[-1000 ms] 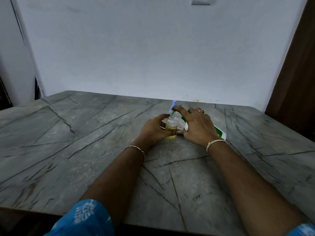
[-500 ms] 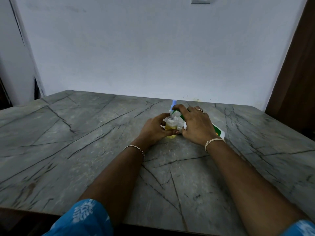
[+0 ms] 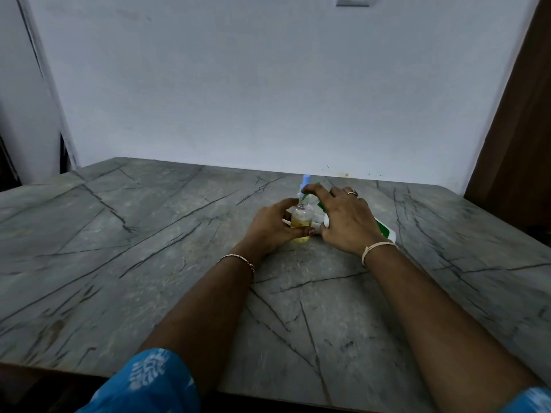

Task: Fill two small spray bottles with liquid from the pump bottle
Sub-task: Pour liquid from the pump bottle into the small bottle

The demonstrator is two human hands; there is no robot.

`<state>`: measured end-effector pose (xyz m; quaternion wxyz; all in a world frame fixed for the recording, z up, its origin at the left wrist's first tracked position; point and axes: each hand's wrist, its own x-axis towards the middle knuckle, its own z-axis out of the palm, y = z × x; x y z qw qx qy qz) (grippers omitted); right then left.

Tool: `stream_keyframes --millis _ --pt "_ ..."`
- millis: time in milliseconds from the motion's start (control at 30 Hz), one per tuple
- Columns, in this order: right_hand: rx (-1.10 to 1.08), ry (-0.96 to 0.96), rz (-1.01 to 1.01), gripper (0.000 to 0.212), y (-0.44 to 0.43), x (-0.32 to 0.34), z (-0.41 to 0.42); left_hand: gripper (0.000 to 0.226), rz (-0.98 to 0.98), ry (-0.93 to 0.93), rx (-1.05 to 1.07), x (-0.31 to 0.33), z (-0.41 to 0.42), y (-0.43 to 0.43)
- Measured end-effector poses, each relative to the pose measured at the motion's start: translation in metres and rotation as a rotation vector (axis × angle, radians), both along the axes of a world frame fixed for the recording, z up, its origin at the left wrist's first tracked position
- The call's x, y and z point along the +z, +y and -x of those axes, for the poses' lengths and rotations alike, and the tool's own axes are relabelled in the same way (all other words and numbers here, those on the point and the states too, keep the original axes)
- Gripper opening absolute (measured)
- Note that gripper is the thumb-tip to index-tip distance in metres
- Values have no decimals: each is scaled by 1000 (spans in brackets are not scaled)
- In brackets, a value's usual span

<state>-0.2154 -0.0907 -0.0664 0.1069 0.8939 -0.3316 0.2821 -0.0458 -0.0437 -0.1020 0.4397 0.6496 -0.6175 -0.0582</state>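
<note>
Our left hand (image 3: 272, 226) grips the probably light, slick spray bottle (image 3: 301, 217) low, while our right hand (image 3: 348, 225) clasps the pump bottle (image 3: 386, 231).

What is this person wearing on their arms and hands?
Both sleeves are bright blue with white prints: the left sleeve shows well, the right sleeve only at the picture's corner. The forearms are bare. A thin metal bangle sits at the wrist of the left hand. The right hand has a pale thread band at its wrist and a ring on one finger.
</note>
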Motion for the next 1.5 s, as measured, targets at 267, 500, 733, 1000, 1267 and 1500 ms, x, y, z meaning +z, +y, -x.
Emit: stream_keyframes --millis 267,500,733,1000,1267,1500 --pt "28 -30 -22 78 -3 -1 -1 75 4 -2 0 0 0 -2" --pt "39 -22 -42 81 -3 -1 2 75 -4 5 -15 1 0 -1" --pt "38 -44 -49 71 -2 1 -1 77 -15 11 -3 -1 -1 -3" --pt "8 -17 -3 80 -1 -2 2 76 -13 2 -3 -1 -3 -4" --pt "10 -12 -22 77 -1 -1 2 82 -24 17 2 -3 -4 -6" --pt "-11 -20 10 73 -1 -1 -1 80 -13 15 -8 -4 -5 -7"
